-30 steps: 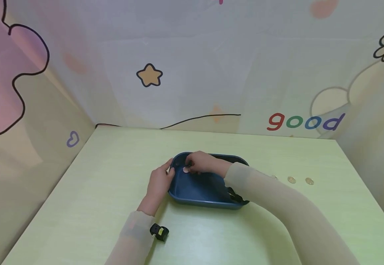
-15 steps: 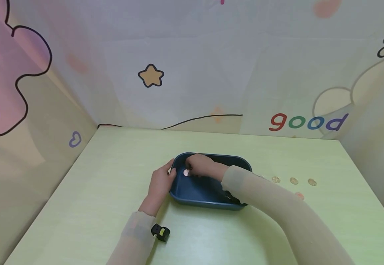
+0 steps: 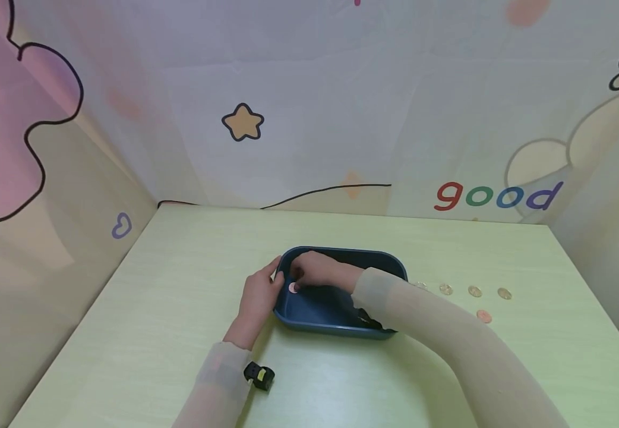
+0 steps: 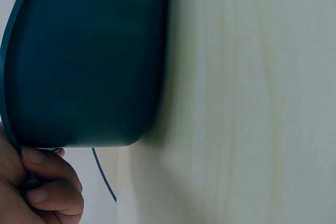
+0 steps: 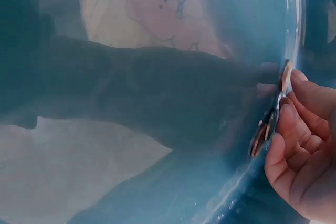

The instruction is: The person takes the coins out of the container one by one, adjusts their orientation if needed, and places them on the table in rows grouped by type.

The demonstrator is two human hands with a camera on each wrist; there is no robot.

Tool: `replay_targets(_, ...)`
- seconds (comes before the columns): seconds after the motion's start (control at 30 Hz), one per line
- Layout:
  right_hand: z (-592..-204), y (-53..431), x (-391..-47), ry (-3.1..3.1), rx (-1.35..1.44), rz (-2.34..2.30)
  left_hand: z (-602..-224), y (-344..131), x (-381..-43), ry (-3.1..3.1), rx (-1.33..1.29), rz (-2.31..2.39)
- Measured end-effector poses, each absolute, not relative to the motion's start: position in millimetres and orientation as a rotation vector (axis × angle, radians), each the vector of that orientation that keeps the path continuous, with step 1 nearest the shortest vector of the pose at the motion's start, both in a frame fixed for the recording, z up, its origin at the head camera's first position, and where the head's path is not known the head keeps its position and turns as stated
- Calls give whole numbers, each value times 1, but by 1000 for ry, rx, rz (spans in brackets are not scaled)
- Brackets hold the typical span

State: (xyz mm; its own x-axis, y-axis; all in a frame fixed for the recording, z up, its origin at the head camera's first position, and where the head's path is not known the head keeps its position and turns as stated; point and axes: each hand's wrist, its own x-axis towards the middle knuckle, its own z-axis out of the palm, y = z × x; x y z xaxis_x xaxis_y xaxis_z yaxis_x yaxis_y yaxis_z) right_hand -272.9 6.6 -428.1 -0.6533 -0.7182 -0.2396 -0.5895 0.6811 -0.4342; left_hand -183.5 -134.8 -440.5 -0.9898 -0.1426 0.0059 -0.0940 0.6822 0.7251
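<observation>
Near the table's middle is a dark blue rectangular tray (image 3: 320,309). My left hand (image 3: 257,302) grips its left rim, thumb inside; curled fingers (image 4: 52,182) show beside the tray's edge in the left wrist view. My right hand (image 3: 315,268) reaches inside at the left end, its fingers curled. By its fingertips is a pinkish coin (image 3: 293,288). The right wrist view shows a coin (image 5: 286,76) seen nearly edge-on at the thumb tip, apparently pinched. Two more dark-edged coins (image 5: 258,139) lie beside the other fingertips, close to the tray's curved edge.
Right of the tray, several gold-coloured coins (image 3: 474,291) lie in a row on the pale table (image 3: 128,333). A pinkish coin (image 3: 483,316) sits in front of them. The right sleeve (image 3: 422,309) covers the tray's near right corner. A printed cloth (image 3: 309,119) stands behind the table.
My right hand has shifted left and slightly nearer inside the tray, and the pinkish coin at its fingertips has moved with it. The left hand keeps its grip on the rim.
</observation>
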Motion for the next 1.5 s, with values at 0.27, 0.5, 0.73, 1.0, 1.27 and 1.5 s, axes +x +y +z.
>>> replay_targets(0.27, -430, 3, -270, 2461, -1032, -484, -440, -135, -183, -2812, 197, -1231)
replay_targets(0.5, -429, 4, -271, 2417, -1061, -445, -439, -136, -182, -2803, 188, -1226)
replay_targets(0.73, -428, 5, -269, 2436, -1086, -398, -439, -136, -183, -2800, 167, -1208)
replay_targets(1.0, -422, 11, -273, 2424, -935, -489, -439, -135, -181, -2800, 184, -1204)
replay_targets(1.27, -411, 20, -278, 2391, -935, -506, -442, -134, -181, -2795, 172, -1177)
replay_targets(1.5, -391, 28, -275, 2380, -901, -624, -439, -133, -181, -2794, 176, -1166)
